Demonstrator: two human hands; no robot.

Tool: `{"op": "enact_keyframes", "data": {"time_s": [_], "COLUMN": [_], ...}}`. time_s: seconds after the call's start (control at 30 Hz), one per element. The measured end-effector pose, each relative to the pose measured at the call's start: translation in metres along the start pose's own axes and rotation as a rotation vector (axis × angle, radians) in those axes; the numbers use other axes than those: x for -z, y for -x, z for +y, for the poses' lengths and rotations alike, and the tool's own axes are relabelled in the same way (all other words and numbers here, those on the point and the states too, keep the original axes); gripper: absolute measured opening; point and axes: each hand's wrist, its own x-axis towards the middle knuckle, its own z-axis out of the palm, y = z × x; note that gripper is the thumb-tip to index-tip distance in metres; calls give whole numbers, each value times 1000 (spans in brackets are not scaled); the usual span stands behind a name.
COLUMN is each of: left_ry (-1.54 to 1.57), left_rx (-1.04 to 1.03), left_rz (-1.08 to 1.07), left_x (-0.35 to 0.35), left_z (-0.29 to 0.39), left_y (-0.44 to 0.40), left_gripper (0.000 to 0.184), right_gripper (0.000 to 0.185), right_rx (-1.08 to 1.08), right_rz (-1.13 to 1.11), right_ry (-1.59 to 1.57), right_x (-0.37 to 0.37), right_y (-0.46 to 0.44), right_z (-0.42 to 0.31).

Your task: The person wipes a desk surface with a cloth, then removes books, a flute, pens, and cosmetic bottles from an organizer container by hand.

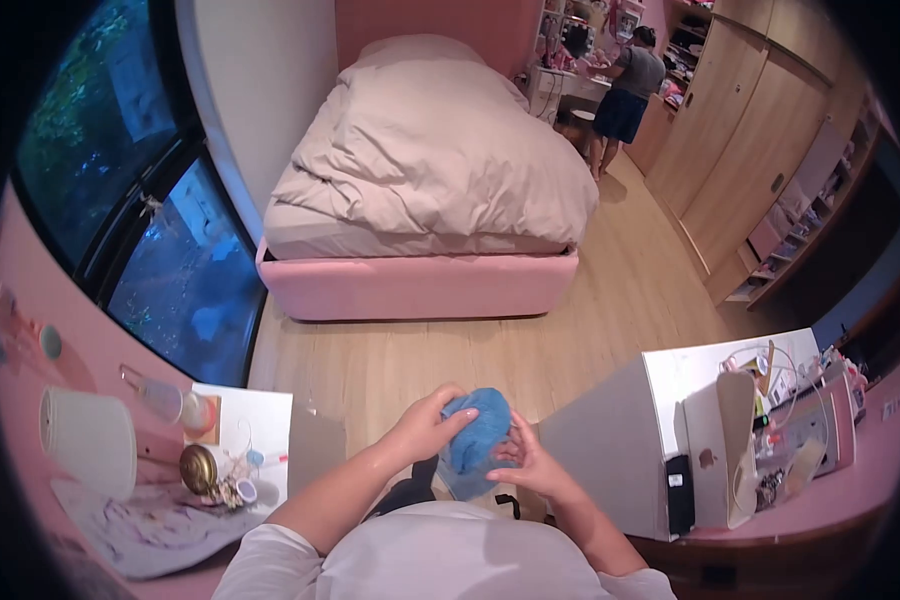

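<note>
A bundled blue cloth (480, 428) is between my hands, in front of my white shirt. My left hand (435, 422) grips its upper left side, with the thumb lying across the front. On the lower right, my right hand (530, 465) is beside the bundle with its fingers apart and curved; some fingertips are behind the cloth's edge. A thinner, see-through blue part hangs below the bundle.
A pink bed (420, 285) with a rumpled cover stands ahead. White desks flank me, the left (270, 410) with a lamp (88, 440), the right (670, 375) with a computer (708, 460). Another person (630, 85) stands far right near wooden wardrobes (740, 140).
</note>
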Motion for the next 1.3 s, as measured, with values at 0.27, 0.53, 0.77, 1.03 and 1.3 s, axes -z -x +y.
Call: {"op": "enact_keyframes", "data": {"time_s": [0.27, 0.53, 0.77, 1.03, 1.3], "left_ry": [-220, -19, -84, -419, 816], "left_rx": [-138, 84, -139, -311, 230], "left_rz": [-1, -192, -332, -569, -912], "left_x": [75, 80, 35, 19, -38], "left_z": [8, 27, 40, 107, 138], "left_y": [-109, -213, -312, -415, -518], "left_gripper": [29, 40, 31, 18, 53], "right_gripper": [78, 58, 56, 25, 41], "right_rx": [3, 18, 110, 111, 381], "right_rz": [116, 191, 373, 541, 766], "right_ry": [164, 14, 243, 658, -192], "right_x": [-1, 94, 160, 283, 335], "right_y": [-160, -172, -217, -204, -213], "right_z": [-30, -63, -84, -140, -177]}}
